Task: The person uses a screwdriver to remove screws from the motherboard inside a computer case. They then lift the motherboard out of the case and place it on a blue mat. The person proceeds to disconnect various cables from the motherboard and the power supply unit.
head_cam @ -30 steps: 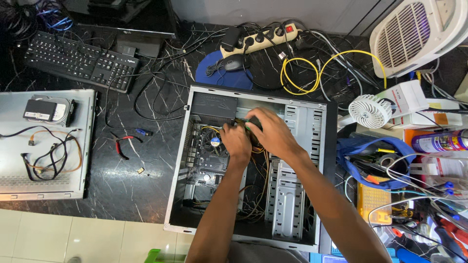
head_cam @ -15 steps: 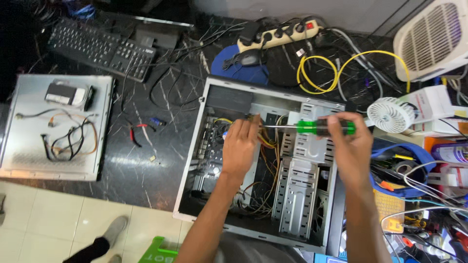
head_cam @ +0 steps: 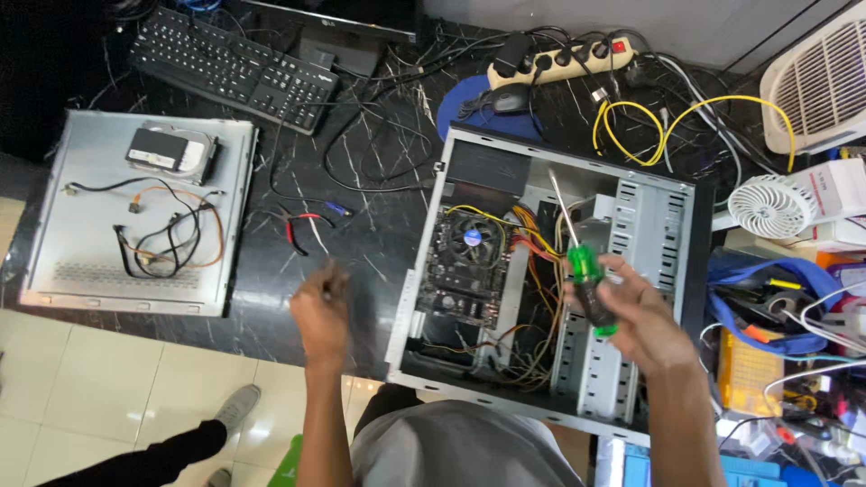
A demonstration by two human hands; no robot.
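A: Right hand closed round the green screwdriver, fist on the handle, shaft pointing up and away over the open PC case. Tip's near the top of the case, not on anything we can make out.

B: Why held like that, d'you think?

A: Our guess: handle gripped low w/ the shaft kept up so it stays off the board and the orange/yellow wires. Case is lying on its side, open face up, so everything inside can be got at from above.

B: Left hand?

A: Out of the case, over the dark marble-look top just left of it. Fingers curled in, blurred. We can't tell if it's pinching something small or just closed on nothing.

B: Rest of the scene?

A: Grey side panel flat on the far left, well apart from the case, serving as a tray: hard drive and loose cables sit on it. Red-handled cutters between panel and case, within reach of the left hand. Keyboard pushed to the back, power strip behind the case w/ a yellow cable looping near it. Small white fan and a cluttered bin of tools at the right. Someone else's leg and shoe bottom left, on the tile floor.
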